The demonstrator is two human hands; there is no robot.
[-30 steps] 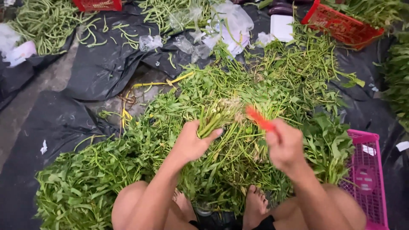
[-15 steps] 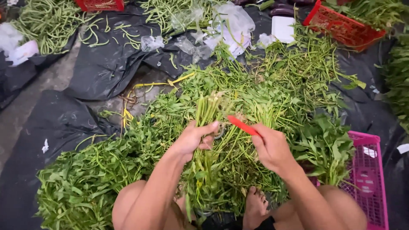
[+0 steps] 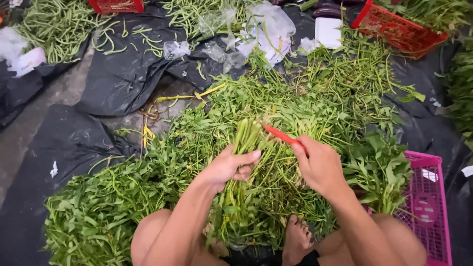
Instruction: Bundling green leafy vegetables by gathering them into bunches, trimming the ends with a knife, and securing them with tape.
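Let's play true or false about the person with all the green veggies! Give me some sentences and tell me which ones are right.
1. The left hand grips a bunch of green stalks. True.
2. The right hand holds a blue knife. False: it holds a thin red tool whose tip points at the top of the bunch.
3. A pink crate sits to the right of the person. True.
4. The greens lie on a white cloth. False: they lie on black plastic sheets.
5. The red basket at the top right is upside down and bare. False: it stands upright with greens in it.
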